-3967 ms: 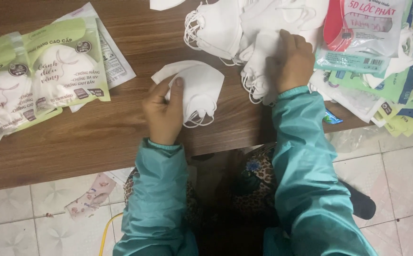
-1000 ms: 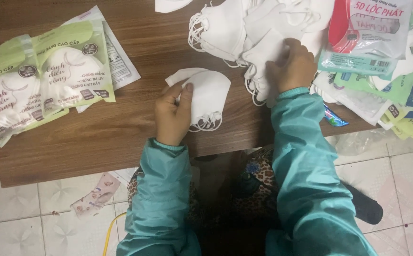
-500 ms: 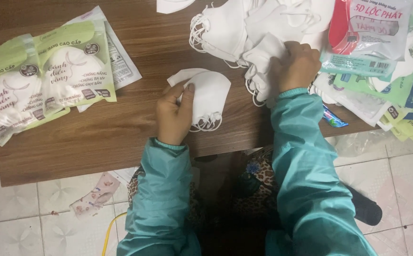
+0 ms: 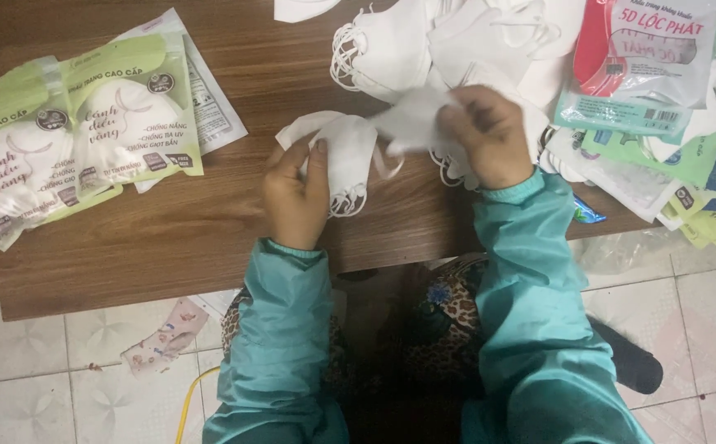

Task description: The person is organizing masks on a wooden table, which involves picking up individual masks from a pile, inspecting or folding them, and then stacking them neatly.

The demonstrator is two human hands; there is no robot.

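My left hand (image 4: pixel 296 191) rests on a small stack of white face masks (image 4: pixel 343 152) lying on the wooden table (image 4: pixel 169 247), fingers pressing its left side. My right hand (image 4: pixel 489 136) grips a single white mask (image 4: pixel 414 122), held just right of the stack and touching its upper edge. Behind it lies a big loose heap of white masks (image 4: pixel 424 41) with ear loops showing. Both arms wear teal sleeves.
Green and white packed mask bags (image 4: pixel 87 131) lie at the table's left. A heap of empty printed bags (image 4: pixel 662 90) fills the right end. A scrap of packaging (image 4: pixel 161 337) and a yellow cord (image 4: pixel 187 399) lie on the tiled floor.
My right hand has pulled one mask out of the heap and carried it left toward the stack. The left hand has stayed on the stack.
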